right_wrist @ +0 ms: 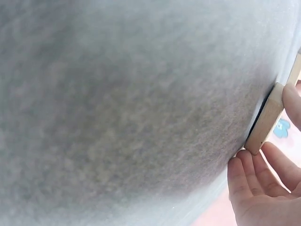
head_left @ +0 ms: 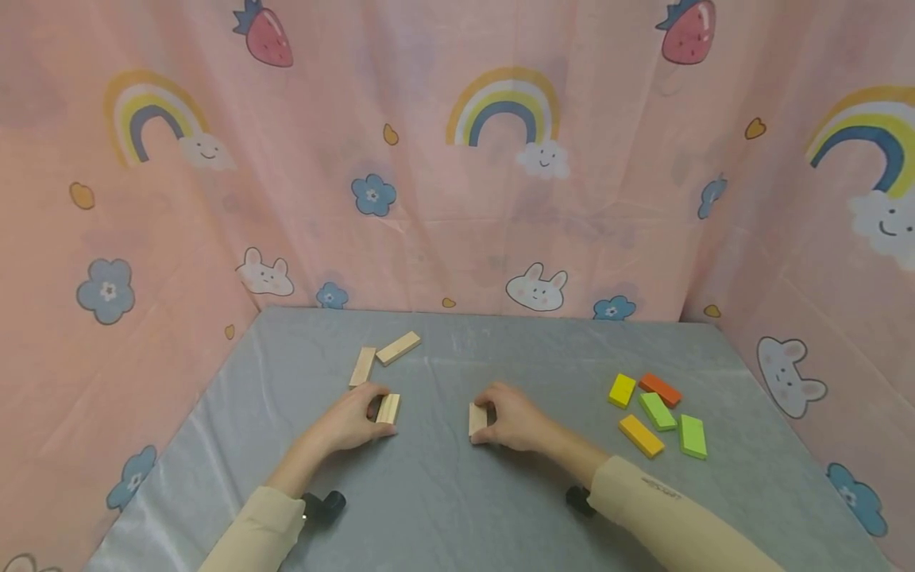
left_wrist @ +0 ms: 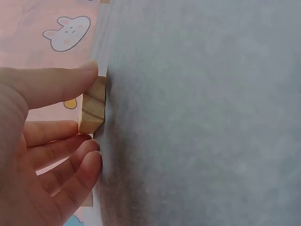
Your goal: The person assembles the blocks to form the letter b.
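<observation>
Pink patterned curtains [head_left: 443, 238] enclose a grey tabletop [head_left: 443, 508]. The left hand [head_left: 354, 419] is partly curled, pinching a pale wooden block [head_left: 388, 408] between thumb and fingers; the right hand [head_left: 518, 421] pinches a second wooden block [head_left: 477, 419] likewise. Just beyond the left hand lie two plain blocks [head_left: 398, 348]; well to the right hand's right, five coloured blocks [head_left: 657, 411]. Each wooden piece looks light, stiff and sturdy, probably best held at opposite ends.
</observation>
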`<control>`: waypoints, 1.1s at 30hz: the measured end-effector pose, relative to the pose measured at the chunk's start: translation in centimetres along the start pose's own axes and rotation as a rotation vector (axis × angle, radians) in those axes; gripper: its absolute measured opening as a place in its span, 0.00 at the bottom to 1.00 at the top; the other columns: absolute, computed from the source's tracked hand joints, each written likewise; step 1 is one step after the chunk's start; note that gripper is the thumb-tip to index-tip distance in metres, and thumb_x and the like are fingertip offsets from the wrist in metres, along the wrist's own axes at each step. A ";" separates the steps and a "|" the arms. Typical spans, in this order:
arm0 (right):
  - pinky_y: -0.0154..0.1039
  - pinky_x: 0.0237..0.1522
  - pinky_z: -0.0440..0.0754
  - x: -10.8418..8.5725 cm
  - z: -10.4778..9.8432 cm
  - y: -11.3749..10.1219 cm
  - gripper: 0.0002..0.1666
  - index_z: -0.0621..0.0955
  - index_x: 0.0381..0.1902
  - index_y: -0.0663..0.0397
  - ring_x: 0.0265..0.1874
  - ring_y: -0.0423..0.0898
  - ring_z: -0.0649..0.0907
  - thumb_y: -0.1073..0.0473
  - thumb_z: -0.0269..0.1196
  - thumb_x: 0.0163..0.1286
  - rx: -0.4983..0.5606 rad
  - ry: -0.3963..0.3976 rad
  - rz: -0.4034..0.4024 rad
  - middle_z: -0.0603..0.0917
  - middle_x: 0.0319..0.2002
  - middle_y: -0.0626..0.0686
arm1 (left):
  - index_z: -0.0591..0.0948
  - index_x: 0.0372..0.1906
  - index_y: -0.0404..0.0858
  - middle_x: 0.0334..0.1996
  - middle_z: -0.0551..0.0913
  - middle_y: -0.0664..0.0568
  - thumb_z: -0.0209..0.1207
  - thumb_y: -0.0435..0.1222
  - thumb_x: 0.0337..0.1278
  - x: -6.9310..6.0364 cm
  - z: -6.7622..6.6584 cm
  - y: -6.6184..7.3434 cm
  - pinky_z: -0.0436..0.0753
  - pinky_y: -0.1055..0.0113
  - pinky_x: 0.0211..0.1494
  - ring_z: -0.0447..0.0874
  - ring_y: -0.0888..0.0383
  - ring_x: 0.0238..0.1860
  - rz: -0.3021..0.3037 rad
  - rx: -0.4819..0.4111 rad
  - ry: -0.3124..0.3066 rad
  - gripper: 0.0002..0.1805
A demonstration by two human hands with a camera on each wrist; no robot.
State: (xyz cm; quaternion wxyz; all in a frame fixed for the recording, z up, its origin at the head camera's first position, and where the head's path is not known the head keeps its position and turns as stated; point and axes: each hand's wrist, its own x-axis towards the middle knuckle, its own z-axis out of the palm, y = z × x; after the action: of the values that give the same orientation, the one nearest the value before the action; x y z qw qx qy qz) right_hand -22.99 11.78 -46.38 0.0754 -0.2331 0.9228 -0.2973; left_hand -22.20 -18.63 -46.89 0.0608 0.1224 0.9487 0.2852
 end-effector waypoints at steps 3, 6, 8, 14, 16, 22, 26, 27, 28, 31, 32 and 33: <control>0.50 0.54 0.79 0.0 -0.1 -0.1 0.32 0.83 0.53 0.65 0.49 0.51 0.80 0.55 0.81 0.53 -0.002 -0.010 -0.007 0.82 0.48 0.53 | 0.78 0.62 0.33 0.37 0.76 0.53 0.76 0.41 0.52 0.0 -0.1 0.1 0.71 0.62 0.36 0.71 0.57 0.35 0.010 0.005 0.005 0.34; 0.51 0.55 0.78 -0.1 -0.2 0.0 0.32 0.83 0.54 0.65 0.50 0.52 0.80 0.55 0.80 0.54 -0.001 -0.016 -0.014 0.82 0.49 0.54 | 0.79 0.61 0.33 0.37 0.76 0.53 0.77 0.42 0.51 0.0 -0.1 0.2 0.72 0.62 0.36 0.71 0.58 0.35 0.017 0.020 0.010 0.34; 0.52 0.55 0.78 -0.1 -0.2 0.2 0.31 0.83 0.54 0.64 0.50 0.52 0.80 0.56 0.80 0.55 0.002 -0.018 -0.020 0.82 0.49 0.54 | 0.79 0.61 0.34 0.37 0.76 0.53 0.77 0.42 0.50 0.0 0.0 0.2 0.72 0.62 0.36 0.71 0.58 0.34 0.016 0.032 0.011 0.34; 0.52 0.56 0.79 -0.5 -0.4 0.6 0.31 0.83 0.53 0.64 0.50 0.53 0.81 0.57 0.80 0.55 0.010 -0.015 -0.031 0.82 0.49 0.53 | 0.80 0.60 0.35 0.37 0.77 0.54 0.78 0.43 0.48 0.0 0.1 0.4 0.73 0.62 0.36 0.71 0.58 0.34 0.016 0.049 0.016 0.34; 0.52 0.56 0.79 -0.6 -0.5 0.7 0.30 0.83 0.53 0.64 0.51 0.53 0.81 0.57 0.80 0.55 0.010 -0.016 -0.031 0.82 0.49 0.53 | 0.80 0.60 0.34 0.37 0.77 0.54 0.78 0.43 0.48 0.0 0.1 0.5 0.73 0.61 0.36 0.72 0.58 0.34 0.021 0.048 0.017 0.34; 0.52 0.56 0.79 -0.6 -0.8 0.9 0.29 0.84 0.53 0.62 0.50 0.51 0.81 0.56 0.79 0.56 0.005 -0.023 -0.035 0.82 0.48 0.52 | 0.80 0.60 0.34 0.36 0.75 0.55 0.77 0.44 0.49 -0.2 0.3 1.0 0.73 0.62 0.35 0.71 0.59 0.33 0.039 0.041 0.011 0.33; 0.51 0.54 0.79 -0.5 -1.0 1.2 0.27 0.85 0.52 0.63 0.48 0.50 0.81 0.57 0.78 0.56 0.009 -0.026 -0.051 0.83 0.46 0.51 | 0.80 0.59 0.35 0.36 0.76 0.55 0.77 0.44 0.49 -0.3 0.6 1.4 0.73 0.62 0.35 0.72 0.59 0.33 0.053 0.036 0.015 0.33; 0.51 0.54 0.79 -0.4 -1.0 1.3 0.27 0.85 0.52 0.63 0.47 0.49 0.81 0.57 0.78 0.57 0.011 -0.026 -0.050 0.83 0.46 0.51 | 0.80 0.59 0.35 0.37 0.76 0.55 0.77 0.44 0.49 -0.3 0.7 1.6 0.73 0.62 0.36 0.72 0.59 0.34 0.058 0.034 0.014 0.33; 0.51 0.53 0.79 -0.4 -1.0 1.4 0.26 0.85 0.52 0.63 0.47 0.49 0.81 0.57 0.78 0.57 0.015 -0.028 -0.049 0.83 0.46 0.51 | 0.80 0.59 0.35 0.37 0.76 0.55 0.77 0.44 0.49 -0.4 0.8 1.7 0.74 0.61 0.36 0.72 0.59 0.34 0.061 0.032 0.013 0.33; 0.49 0.52 0.80 -0.2 -0.9 1.6 0.25 0.85 0.51 0.62 0.45 0.47 0.81 0.58 0.78 0.57 0.019 -0.023 -0.039 0.83 0.45 0.50 | 0.80 0.59 0.35 0.38 0.77 0.55 0.78 0.45 0.49 -0.5 1.0 2.1 0.74 0.60 0.37 0.72 0.59 0.36 0.086 0.029 0.009 0.33; 0.49 0.52 0.80 -0.1 -0.9 1.7 0.24 0.85 0.50 0.61 0.45 0.47 0.82 0.58 0.78 0.57 0.019 -0.022 -0.037 0.84 0.45 0.50 | 0.80 0.59 0.35 0.39 0.77 0.54 0.78 0.45 0.48 -0.5 1.0 2.2 0.74 0.60 0.38 0.72 0.59 0.37 0.094 0.027 0.007 0.33; 0.49 0.52 0.80 -0.1 -0.8 1.8 0.24 0.85 0.50 0.61 0.45 0.47 0.82 0.58 0.78 0.57 0.018 -0.020 -0.035 0.84 0.45 0.50 | 0.80 0.59 0.35 0.39 0.77 0.54 0.78 0.45 0.48 -0.5 1.1 2.3 0.75 0.60 0.38 0.73 0.59 0.37 0.102 0.027 0.004 0.33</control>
State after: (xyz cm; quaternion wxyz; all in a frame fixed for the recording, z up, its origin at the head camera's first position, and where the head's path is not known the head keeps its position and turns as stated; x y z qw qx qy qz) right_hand -23.85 13.50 -46.75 0.0816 -0.2516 0.9150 -0.3046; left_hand -21.05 -16.30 -46.51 0.0426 0.1708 0.9451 0.2753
